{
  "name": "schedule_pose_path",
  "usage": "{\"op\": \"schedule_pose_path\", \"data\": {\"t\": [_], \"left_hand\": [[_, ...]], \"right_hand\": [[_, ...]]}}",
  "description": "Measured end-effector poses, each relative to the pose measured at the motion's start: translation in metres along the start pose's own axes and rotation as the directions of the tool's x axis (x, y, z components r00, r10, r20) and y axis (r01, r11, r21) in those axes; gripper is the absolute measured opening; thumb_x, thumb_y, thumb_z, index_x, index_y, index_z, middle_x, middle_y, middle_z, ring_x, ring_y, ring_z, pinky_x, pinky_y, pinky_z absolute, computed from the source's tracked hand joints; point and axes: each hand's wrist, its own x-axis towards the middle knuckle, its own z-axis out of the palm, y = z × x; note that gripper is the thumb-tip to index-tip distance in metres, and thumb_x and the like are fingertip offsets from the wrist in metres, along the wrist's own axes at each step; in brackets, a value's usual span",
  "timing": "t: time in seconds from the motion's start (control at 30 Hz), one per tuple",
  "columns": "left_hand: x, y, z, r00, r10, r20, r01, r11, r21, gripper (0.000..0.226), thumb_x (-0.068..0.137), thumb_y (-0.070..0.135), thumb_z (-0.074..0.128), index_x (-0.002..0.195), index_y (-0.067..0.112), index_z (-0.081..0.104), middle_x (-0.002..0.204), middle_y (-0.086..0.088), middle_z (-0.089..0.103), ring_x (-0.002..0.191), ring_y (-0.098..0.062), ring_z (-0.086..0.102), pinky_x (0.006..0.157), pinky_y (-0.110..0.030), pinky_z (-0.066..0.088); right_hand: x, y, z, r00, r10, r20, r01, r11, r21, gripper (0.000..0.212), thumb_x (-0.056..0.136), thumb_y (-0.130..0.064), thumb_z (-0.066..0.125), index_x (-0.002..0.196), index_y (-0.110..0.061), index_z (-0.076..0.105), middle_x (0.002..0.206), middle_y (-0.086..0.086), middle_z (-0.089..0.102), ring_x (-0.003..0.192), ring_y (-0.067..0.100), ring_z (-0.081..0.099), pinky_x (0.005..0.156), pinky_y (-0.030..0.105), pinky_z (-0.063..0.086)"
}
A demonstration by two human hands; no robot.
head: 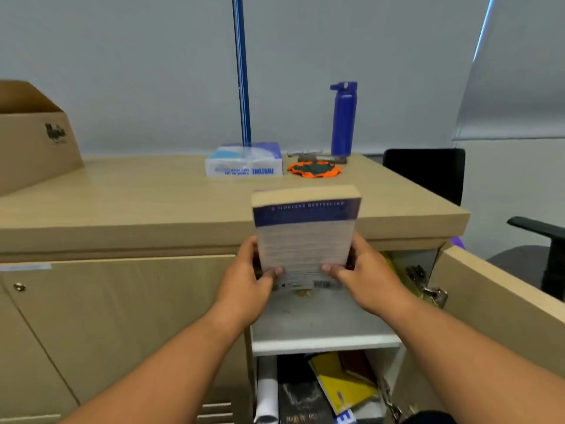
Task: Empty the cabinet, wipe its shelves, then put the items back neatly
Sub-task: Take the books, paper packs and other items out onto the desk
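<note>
Paperback book held upright in front of the open cabinet, above its white upper shelf. Gripped at the lower corners by left hand and right hand, fingers curled round the edges. Far on the worktop: tissue box, blue bottle. Below the shelf: yellow notebook.

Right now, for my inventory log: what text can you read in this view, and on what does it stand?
"FORTUNE", upside down: tissue box; the smaller print beside it is blurred.
"BESTSELLER": blue band of the held book; everything else on it is blurred.
Cardboard box: dark logo, unreadable.
Dark book on the lower shelf: lettering too blurred.
</note>
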Motion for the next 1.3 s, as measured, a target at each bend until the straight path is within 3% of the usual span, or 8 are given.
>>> {"op": "schedule_pose_path", "data": {"t": [0.23,0.47,0.6,0.73,0.8,0.97,1.13,1.3], "left_hand": [[0.042,0.055,-0.040,0.988,0.097,-0.119,-0.096,0.995,0.009,0.044,0.098,0.022,0.065,0.136,0.032,0.047,0.112,0.018,0.065,0.100,0.005,0.065,0.070,-0.011,0.054],[0.111,0.073,-0.068,0.980,-0.028,-0.197,0.066,0.980,0.186,0.051,0.099,0.034,0.062,0.147,0.030,0.044,0.123,0.002,0.066,0.101,-0.017,0.067,0.077,-0.031,0.055],[0.136,0.059,-0.086,0.968,-0.188,-0.166,0.244,0.858,0.451,0.049,0.099,0.039,0.061,0.143,0.021,0.052,0.143,-0.004,0.056,0.120,-0.024,0.058,0.091,-0.031,0.046],[0.132,0.042,-0.111,0.982,-0.082,-0.170,0.148,0.892,0.426,0.033,0.093,0.054,0.061,0.106,0.025,0.072,0.110,0.003,0.067,0.096,-0.014,0.061,0.068,-0.024,0.043],[0.121,0.032,-0.129,0.996,-0.043,-0.082,0.074,0.899,0.433,0.039,0.086,0.066,0.061,0.096,0.030,0.074,0.106,0.013,0.063,0.097,-0.006,0.058,0.075,-0.027,0.046],[0.110,0.013,-0.152,0.997,0.055,-0.063,-0.012,0.839,0.544,0.041,0.078,0.047,0.081,0.116,0.037,0.071,0.124,0.015,0.058,0.113,-0.004,0.052,0.095,-0.026,0.042],[0.108,-0.005,-0.151,0.973,0.135,-0.187,0.019,0.763,0.647,0.033,0.096,0.018,0.062,0.127,0.028,0.068,0.132,0.000,0.057,0.125,-0.023,0.050,0.106,-0.031,0.037],[0.079,-0.007,-0.135,0.905,0.321,-0.281,-0.102,0.802,0.589,0.016,0.095,0.022,0.066,0.110,0.023,0.071,0.113,0.005,0.052,0.114,-0.017,0.048,0.098,-0.029,0.038]], "right_hand": [[0.047,-0.075,-0.012,0.985,-0.169,-0.030,0.167,0.984,-0.064,0.060,0.093,-0.030,0.070,0.145,-0.033,0.039,0.121,-0.019,0.060,0.091,-0.009,0.056,0.069,0.006,0.044],[0.112,-0.103,0.011,0.996,-0.077,-0.050,0.071,0.990,-0.119,0.036,0.097,-0.038,0.064,0.131,-0.028,0.059,0.114,-0.010,0.067,0.084,0.005,0.061,0.059,0.016,0.041],[0.133,-0.109,0.032,0.998,-0.022,0.053,0.041,0.919,-0.392,0.046,0.099,-0.054,0.050,0.126,-0.020,0.066,0.126,0.000,0.066,0.110,0.020,0.059,0.083,0.031,0.047],[0.132,-0.120,0.036,0.941,0.011,0.339,0.134,0.906,-0.401,0.080,0.085,-0.073,0.056,0.151,-0.032,0.041,0.159,-0.006,0.035,0.141,0.017,0.038,0.109,0.034,0.033],[0.132,-0.118,0.038,0.912,0.004,0.409,0.195,0.875,-0.443,0.089,0.076,-0.071,0.069,0.153,-0.040,0.034,0.161,-0.009,0.031,0.141,0.016,0.037,0.108,0.032,0.032],[0.140,-0.121,0.078,0.957,-0.087,0.276,0.218,0.843,-0.492,0.081,0.083,-0.063,0.068,0.153,-0.039,0.035,0.158,-0.005,0.039,0.141,0.020,0.039,0.109,0.033,0.036],[0.146,-0.123,0.108,0.967,-0.102,0.235,0.214,0.823,-0.526,0.058,0.096,-0.054,0.055,0.150,-0.047,0.035,0.141,-0.004,0.056,0.127,0.019,0.049,0.105,0.041,0.045],[0.121,-0.115,0.097,0.976,-0.176,0.131,0.219,0.816,-0.535,0.043,0.099,-0.046,0.050,0.142,-0.043,0.048,0.128,-0.008,0.064,0.120,0.019,0.052,0.101,0.039,0.044]]}}
